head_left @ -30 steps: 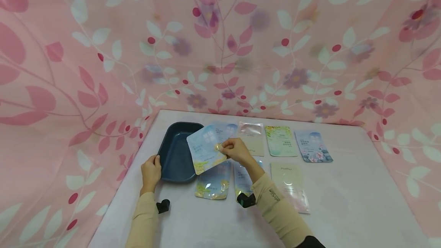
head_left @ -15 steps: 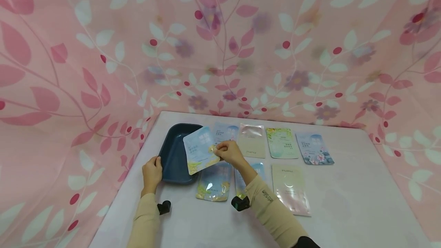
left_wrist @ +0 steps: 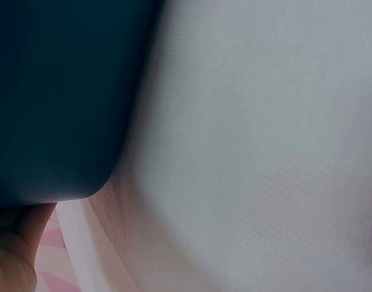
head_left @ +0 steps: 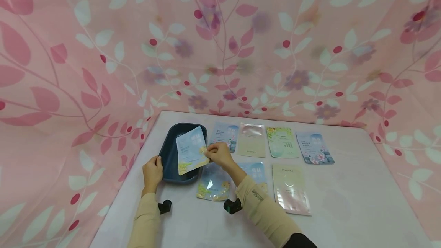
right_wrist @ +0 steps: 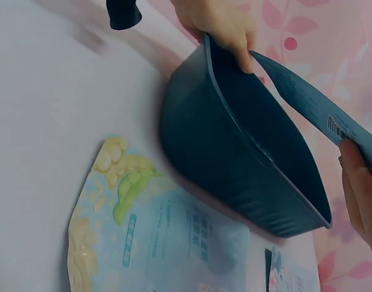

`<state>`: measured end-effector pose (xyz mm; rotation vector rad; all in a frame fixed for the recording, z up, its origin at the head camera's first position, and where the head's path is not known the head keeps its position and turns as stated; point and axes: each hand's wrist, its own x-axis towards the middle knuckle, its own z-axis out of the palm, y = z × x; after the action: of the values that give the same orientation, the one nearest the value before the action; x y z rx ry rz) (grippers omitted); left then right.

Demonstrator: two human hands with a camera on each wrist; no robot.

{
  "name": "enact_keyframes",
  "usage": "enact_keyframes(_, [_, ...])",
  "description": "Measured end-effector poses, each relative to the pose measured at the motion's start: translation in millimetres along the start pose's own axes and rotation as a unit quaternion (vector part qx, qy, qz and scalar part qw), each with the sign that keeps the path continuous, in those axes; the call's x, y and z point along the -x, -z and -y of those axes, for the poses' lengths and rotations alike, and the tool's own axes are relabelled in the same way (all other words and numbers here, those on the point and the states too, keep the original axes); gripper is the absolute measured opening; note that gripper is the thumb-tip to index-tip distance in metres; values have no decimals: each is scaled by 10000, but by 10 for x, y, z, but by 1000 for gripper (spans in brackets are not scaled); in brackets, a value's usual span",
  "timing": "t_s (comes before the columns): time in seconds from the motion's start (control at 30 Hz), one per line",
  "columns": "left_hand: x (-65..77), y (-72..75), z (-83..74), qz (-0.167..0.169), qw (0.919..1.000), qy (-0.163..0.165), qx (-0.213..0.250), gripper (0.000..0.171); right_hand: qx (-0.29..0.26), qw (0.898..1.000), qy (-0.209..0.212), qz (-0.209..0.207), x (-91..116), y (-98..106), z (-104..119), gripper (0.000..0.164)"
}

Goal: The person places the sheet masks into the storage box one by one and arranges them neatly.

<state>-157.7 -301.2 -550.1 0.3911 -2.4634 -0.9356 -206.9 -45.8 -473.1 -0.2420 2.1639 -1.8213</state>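
Observation:
My left hand [head_left: 152, 173] grips the left rim of a dark blue plastic basin [head_left: 168, 165], its thumb over the edge in the right wrist view. The basin's side [left_wrist: 58, 109] fills the upper left of the left wrist view. Between thumb and fingers, my right hand [head_left: 222, 157] pinches the right edge of a light blue sheet mask packet [head_left: 190, 152] with yellow print along the bottom. That packet is tilted over the basin's opening; its barcoded back [right_wrist: 313, 103] shows in the right wrist view. Below my right wrist lies another light blue packet [head_left: 213, 185].
Flat on the white table [head_left: 355, 209] lie several more packets: a blue one [head_left: 224, 135] beside the basin, a beige one [head_left: 252, 142], a green one [head_left: 282, 142], a flowered blue one [head_left: 315, 149] and a beige-pink one [head_left: 292, 190]. My right forearm partly covers a blue packet [head_left: 255, 170]. Pink floral cloth [head_left: 220, 49] surrounds the table.
My right hand has moved left with the pinched packet, from the basin's right edge to over its opening, uncovering the blue packet behind. My left hand stays on the rim.

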Motion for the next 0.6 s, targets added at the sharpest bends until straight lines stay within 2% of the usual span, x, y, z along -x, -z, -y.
enact_keyframes(0.6, [2, -19, 31, -49, 10000, 11, 10, 25, 38, 9999, -127, -30, -114, -262, -45, 11])
